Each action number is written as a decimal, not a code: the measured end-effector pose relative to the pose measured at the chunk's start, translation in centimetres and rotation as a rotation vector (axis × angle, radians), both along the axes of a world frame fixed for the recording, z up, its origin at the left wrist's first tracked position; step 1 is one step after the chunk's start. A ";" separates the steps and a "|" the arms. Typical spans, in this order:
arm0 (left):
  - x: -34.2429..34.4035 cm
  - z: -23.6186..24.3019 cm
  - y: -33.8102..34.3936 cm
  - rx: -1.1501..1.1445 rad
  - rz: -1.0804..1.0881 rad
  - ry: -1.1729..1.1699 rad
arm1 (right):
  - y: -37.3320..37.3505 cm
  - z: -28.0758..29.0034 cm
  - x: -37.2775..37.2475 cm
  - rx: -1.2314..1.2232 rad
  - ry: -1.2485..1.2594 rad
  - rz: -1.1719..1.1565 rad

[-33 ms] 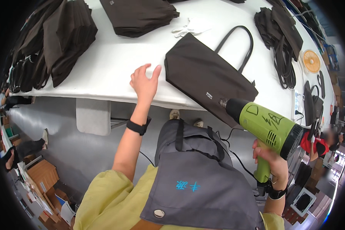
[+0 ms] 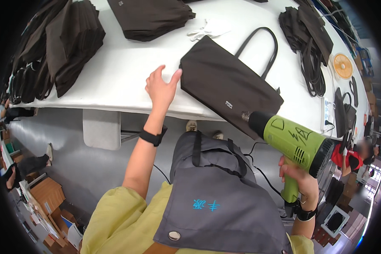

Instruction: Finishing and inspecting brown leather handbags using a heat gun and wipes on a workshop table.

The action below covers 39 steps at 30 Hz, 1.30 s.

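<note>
A dark brown tote bag (image 2: 226, 78) lies at a slant near the front edge of the white table (image 2: 122, 80), its handle loop spread behind it. My left hand (image 2: 161, 86) is open beside the bag's left corner, thumb close to it; whether they touch I cannot tell. My right hand (image 2: 300, 180) grips a green heat gun (image 2: 283, 137) with a black barrel, whose nozzle points at the bag's lower part near a small pale label. A white cord bundle (image 2: 203, 31) lies behind the bag.
Piles of dark bags (image 2: 72, 42) lie left, another (image 2: 148, 19) behind, more with straps (image 2: 309, 42) right. An orange fan (image 2: 343, 65) and power strip (image 2: 326, 112) sit right. A grey stool (image 2: 100, 129) is below. People show at left (image 2: 19, 161) and in red at right (image 2: 345, 156).
My left hand has moved slightly up and toward the bag's left corner. The heat gun and right hand are nearly in the same place; the whole view has shifted a little.
</note>
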State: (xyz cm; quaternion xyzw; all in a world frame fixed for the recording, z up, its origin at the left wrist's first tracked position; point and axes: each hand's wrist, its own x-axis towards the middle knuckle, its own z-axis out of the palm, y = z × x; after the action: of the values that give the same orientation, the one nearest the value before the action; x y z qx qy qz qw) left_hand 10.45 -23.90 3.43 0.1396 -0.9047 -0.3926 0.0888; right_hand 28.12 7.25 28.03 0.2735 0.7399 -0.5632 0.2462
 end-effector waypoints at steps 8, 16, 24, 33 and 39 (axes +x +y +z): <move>-1.6 -2.0 2.9 -0.070 -0.180 -0.093 | 3.4 0.2 0.4 0.106 0.043 -0.163; -0.7 -3.7 2.3 -0.039 -0.179 0.082 | 5.7 0.4 3.9 0.012 -0.031 -0.171; -0.6 -4.0 2.4 -0.042 -0.155 0.087 | 7.8 -0.5 5.5 0.029 -0.046 -0.133; 0.0 -4.4 2.7 -0.007 -0.135 0.096 | 8.3 -1.6 6.1 -0.109 -0.115 -0.086; 0.2 -5.1 2.7 0.047 -0.135 0.111 | 7.1 -3.0 5.6 -0.164 0.051 -0.110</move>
State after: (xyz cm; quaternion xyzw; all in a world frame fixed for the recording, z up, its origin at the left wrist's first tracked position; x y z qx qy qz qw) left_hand 10.66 -21.21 -1.66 0.0585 -0.8962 -0.4260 0.1090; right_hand 33.74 14.36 25.04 0.2782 0.6813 -0.6411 0.2176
